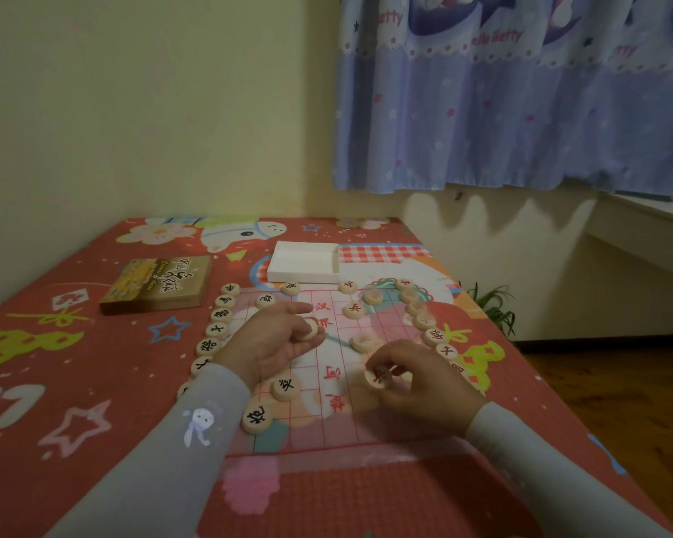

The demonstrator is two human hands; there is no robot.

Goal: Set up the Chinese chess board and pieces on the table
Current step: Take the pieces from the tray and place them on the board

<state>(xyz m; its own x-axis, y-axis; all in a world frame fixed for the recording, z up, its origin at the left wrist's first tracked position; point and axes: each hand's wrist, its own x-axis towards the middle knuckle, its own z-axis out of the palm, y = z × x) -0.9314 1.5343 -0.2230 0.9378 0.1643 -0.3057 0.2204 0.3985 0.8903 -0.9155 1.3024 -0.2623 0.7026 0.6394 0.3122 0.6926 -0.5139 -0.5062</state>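
Observation:
A thin see-through chess board sheet (327, 417) with red grid lines lies on the red patterned table cover. Round pale wooden pieces stand on it. A column of black-lettered pieces (220, 316) runs down its left edge, and a column of red-lettered pieces (424, 320) curves down its right edge. My left hand (276, 339) lies palm-up over the board's left half and cradles a pale piece (307, 331) in its fingers. My right hand (416, 376) pinches a red-lettered piece (377, 376) just above the board's right half.
An open white box tray (306, 264) sits just beyond the board. The brown printed box lid (158, 285) lies to the back left. The table's right edge drops to a wooden floor, with a small plant (492, 304) beside it. Walls and a blue curtain stand behind.

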